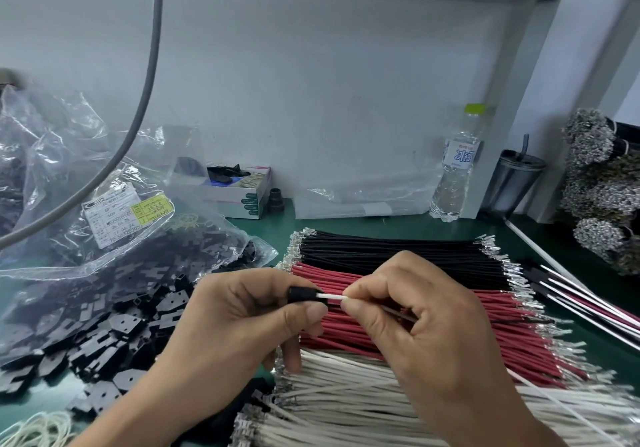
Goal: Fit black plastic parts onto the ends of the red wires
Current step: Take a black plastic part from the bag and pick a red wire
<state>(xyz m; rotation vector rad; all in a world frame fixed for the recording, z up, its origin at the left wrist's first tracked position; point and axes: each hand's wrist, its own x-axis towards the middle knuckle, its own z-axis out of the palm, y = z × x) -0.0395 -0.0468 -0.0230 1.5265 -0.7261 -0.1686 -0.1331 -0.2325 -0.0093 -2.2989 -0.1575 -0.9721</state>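
Observation:
My left hand [242, 322] grips a small black plastic part [304, 295] between thumb and fingers. A white wire [332, 296] enters that part from the right, and my right hand [426, 325] pinches this wire close to the part; a darker wire runs under the same fingers. Both hands hover over a flat bundle of red wires [491, 329] with metal terminals at each end. Loose black plastic parts [114, 335] lie heaped at the left on the green table.
Black wires [398, 252] lie behind the red ones, white wires [346, 387] in front. Clear bags of parts [104, 211] sit left, finished assemblies [588, 304] right. A water bottle [457, 169], a tumbler [512, 183] and a small box [239, 190] stand at the back wall.

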